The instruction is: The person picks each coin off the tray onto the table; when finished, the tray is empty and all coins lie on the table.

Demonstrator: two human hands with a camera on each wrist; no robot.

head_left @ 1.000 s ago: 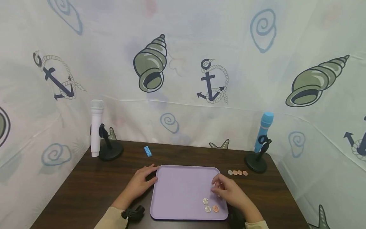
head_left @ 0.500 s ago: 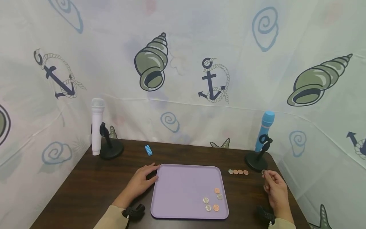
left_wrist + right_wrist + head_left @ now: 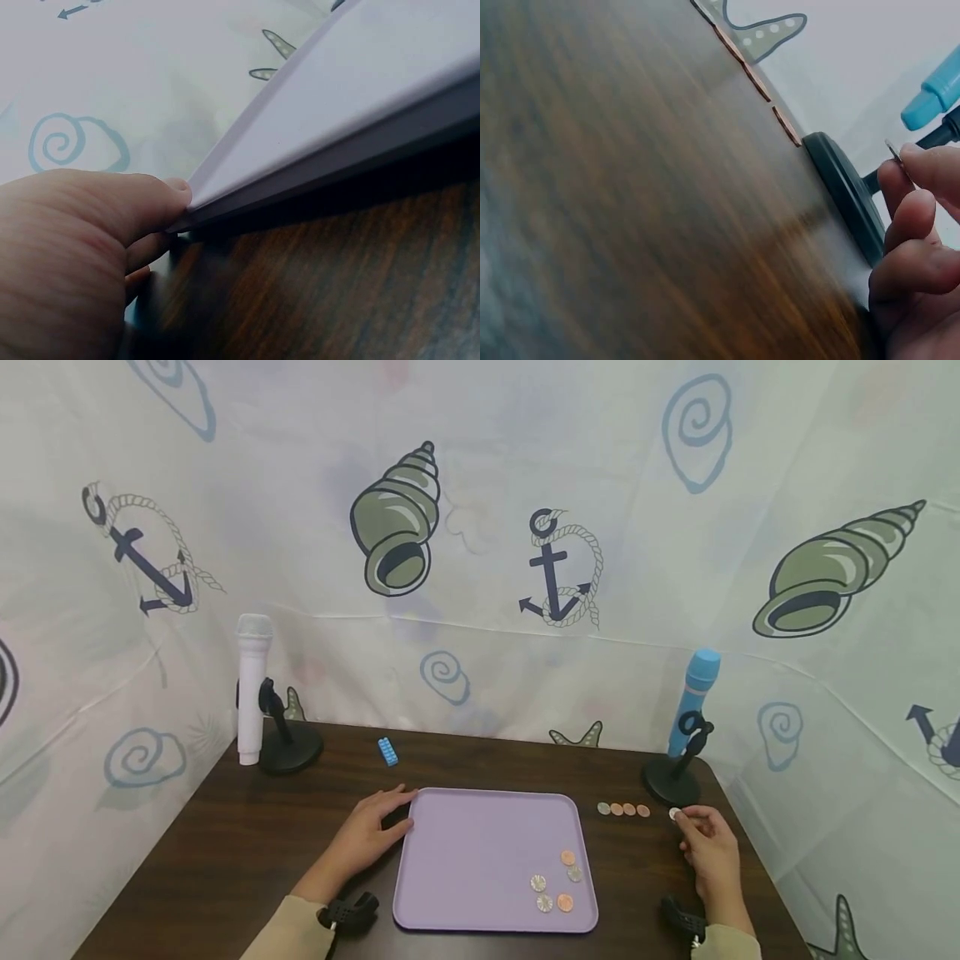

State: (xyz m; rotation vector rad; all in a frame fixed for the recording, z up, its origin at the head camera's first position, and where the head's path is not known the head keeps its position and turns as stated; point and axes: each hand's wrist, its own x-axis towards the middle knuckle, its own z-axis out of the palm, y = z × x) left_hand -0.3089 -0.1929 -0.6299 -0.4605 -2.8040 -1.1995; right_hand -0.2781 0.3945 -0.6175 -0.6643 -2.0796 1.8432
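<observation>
My right hand [image 3: 712,850] pinches a silver coin [image 3: 673,813] between thumb and index finger, close to the foot of the right stand. In the right wrist view the coin [image 3: 893,151] appears edge-on. A short row of coins [image 3: 630,810], one silver and the others copper, lies to the left of this hand on the table. At the left edge of the lilac tray [image 3: 472,852] my left hand [image 3: 367,831] rests with its fingertips touching the rim. Several silver and copper coins [image 3: 566,902] lie loose in the tray's right front part.
At the back right a blue microphone [image 3: 692,702] leans in a black stand [image 3: 672,782]. A white microphone [image 3: 252,689] in another black stand [image 3: 291,747] is at the back left. A small blue building brick [image 3: 387,752] lies behind the tray. A patterned cloth hangs behind the table.
My right hand has left the tray and gone right with a coin, then drifted slightly left toward the row. The left hand stays at the tray's edge.
</observation>
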